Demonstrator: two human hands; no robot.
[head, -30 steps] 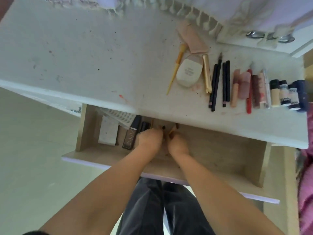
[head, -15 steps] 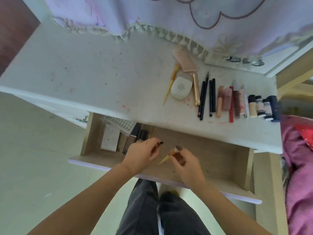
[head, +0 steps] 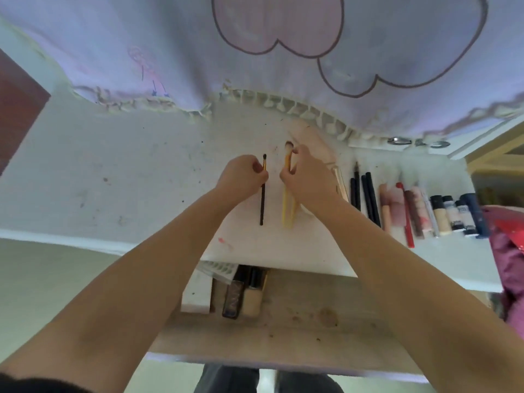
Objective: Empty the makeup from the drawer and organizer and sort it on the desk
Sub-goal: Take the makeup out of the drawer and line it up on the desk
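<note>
Both my hands are over the white desk. My left hand pinches a thin black brush with a gold ferrule, lying lengthwise on the desk. My right hand grips a yellow-handled brush with a pale tuft, just right of the black one. A second yellow handle lies beside it. Sorted makeup lies to the right: black pencils, pink and red tubes, small foundation bottles. The open wooden drawer below holds a dark tube, a beige bottle and a white box.
A lilac cloth with a fringed hem hangs over the desk's back edge. A pink fabric pile lies at the right. A dark wooden panel stands at the far left. My dark trousers show below the drawer.
Both hands have lifted out of the drawer, each with a brush, and moved up onto the desk. The camera has tilted upward.
</note>
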